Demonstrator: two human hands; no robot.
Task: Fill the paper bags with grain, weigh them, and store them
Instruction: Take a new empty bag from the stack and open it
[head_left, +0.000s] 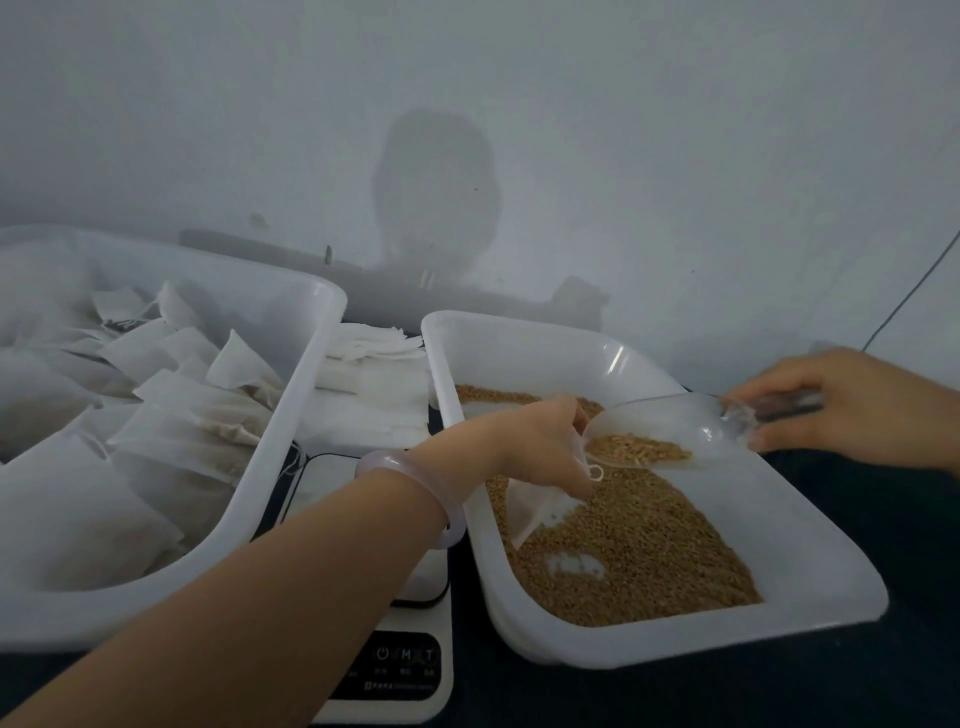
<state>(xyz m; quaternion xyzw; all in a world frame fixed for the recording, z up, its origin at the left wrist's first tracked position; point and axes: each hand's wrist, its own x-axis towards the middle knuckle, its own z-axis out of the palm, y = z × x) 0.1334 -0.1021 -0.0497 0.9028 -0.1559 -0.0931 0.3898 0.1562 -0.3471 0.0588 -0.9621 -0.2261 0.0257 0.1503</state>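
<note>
Right tray (810, 545), white plastic, holds loose brown grain (639, 561); bare tray bottom shows through in one patch.

Left hand (540, 441) is over this tray, with fingers and thumb pinching the mouth of a small paper bag (535, 512). The bag hangs down, its lower end touching the grain. There is a pale bracelet (415, 493) on the wrist.

Right hand (831, 405) has its fingers curled round the handle of a clear scoop (670, 431). The scoop is part-loaded with grain, and its lip is at the bag's mouth.

Left tub (291, 415), white, is heaped with filled bags (182, 415).

Scale (400, 670) sits on the dark table (909, 649) between tub and tray, on the near side. Its black panel reads a power symbol, "M", "T"; the smaller print below is too small to read.

Stack of flat empty bags (374, 348) lies on the far side, between tub and tray.
</note>
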